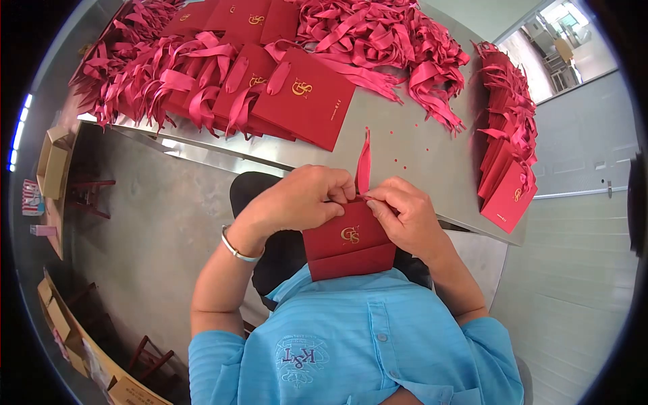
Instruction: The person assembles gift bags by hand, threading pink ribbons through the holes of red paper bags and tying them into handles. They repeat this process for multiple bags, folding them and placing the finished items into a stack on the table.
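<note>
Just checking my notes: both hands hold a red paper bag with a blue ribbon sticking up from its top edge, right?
Not quite. The head view shows both hands, left and right, on the red bag, but the ribbon is red, not blue.

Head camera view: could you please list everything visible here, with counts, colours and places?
Folded bag in hand: one, dark red with a gold logo, held against the blue shirt.
Ribbon: one, pink-red, sticking up from the top edge of the bag in hand, between both hands.
Flat bags with ribbons: many, red, overlapping on the far left of the table.
Loose ribbons: a heap, pink-red, far middle of the table.
Stacked bags: a row, red, along the right edge.
Table: one, grey metal.
Bracelet: one, silver, left wrist.
Left hand: gripping the bag's top.
Right hand: pinching the ribbon's base.
</note>
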Demonstrator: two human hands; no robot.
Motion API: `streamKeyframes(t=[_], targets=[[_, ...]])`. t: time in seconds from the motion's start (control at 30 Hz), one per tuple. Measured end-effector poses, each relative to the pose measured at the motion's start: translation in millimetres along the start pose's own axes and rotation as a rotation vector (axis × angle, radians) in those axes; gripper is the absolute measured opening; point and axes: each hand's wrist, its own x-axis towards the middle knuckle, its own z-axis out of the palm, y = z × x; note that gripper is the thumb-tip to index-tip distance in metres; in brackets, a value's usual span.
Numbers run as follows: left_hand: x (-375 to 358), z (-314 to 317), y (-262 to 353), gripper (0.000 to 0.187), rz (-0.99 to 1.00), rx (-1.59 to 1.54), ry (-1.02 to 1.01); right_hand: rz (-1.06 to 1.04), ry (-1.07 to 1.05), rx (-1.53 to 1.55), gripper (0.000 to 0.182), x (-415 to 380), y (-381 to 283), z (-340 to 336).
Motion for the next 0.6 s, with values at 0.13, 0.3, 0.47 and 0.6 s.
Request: streamKeyframes(t=[0.13,0.3,0.47,0.6], targets=[[0,-19,17,0.025,-0.049,0.214,-0.158,-0.005,0.003,-0.061,0.007,-1,-5,-4],[-7,-24,10,0.024,0.014,0.217,-0.2,-0.011,0.036,-0.061,0.005,-3,-3,-5],[-20,-22,0,0.023,-0.261,-0.102,-0.306,0.026,0.022,-0.025,0.004,-4,-1,-5],[-29,-10,-22,0.021,-0.271,-0.309,-0.213,0.03,0.0,-0.018,0.005,-1,-2,-3]])
